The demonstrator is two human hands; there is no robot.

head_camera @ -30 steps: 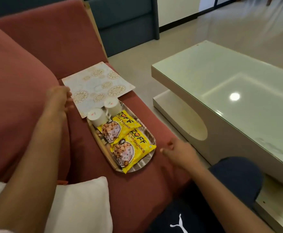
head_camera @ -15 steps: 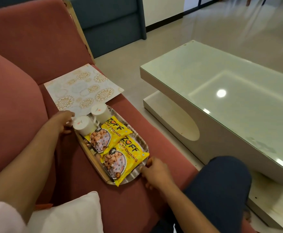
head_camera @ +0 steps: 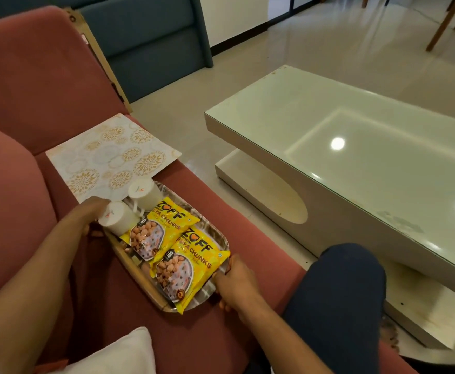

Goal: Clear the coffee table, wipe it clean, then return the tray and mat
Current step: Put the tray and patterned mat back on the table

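1. Sitting at bottom of frame: white cushion [head_camera: 118, 354] lower left, person's knee in dark navy trousers [head_camera: 347, 292] lower right, both on the red sofa [head_camera: 32, 90].
2. R hand [head_camera: 235, 279] low centre, fingers curled round the near-right rim of the tray [head_camera: 215, 233]; thumb on top of rim.
3. Tray = oval, metal w/ wood edge, lying on sofa seat at centre-left of frame. On it: 2 yellow "ZOFF Soya Chunks" packets [head_camera: 177, 252] side by side, overlapping, near one reaching the tray's near end.
4. 2 white cups [head_camera: 145, 194] at tray's far end, tipped on their sides, bases toward camera.
5. L hand [head_camera: 91, 214] at tray's far-left end, just beside the nearer cup; fingers hidden behind cup and rim, so can't tell if it grips the tray or only touches it.
6. Mat [head_camera: 113, 153], white w/ gold floral circles, flat on seat just beyond tray, upper-left of centre; its near edge tucked under tray's far end.
7. Coffee table [head_camera: 275, 109], glass-topped, cream, right half of frame, apart from sofa across a strip of floor; smudges near its near-right edge.
8. Blue-grey sofa [head_camera: 153, 36] top centre; wooden chair legs [head_camera: 445, 22] top right.
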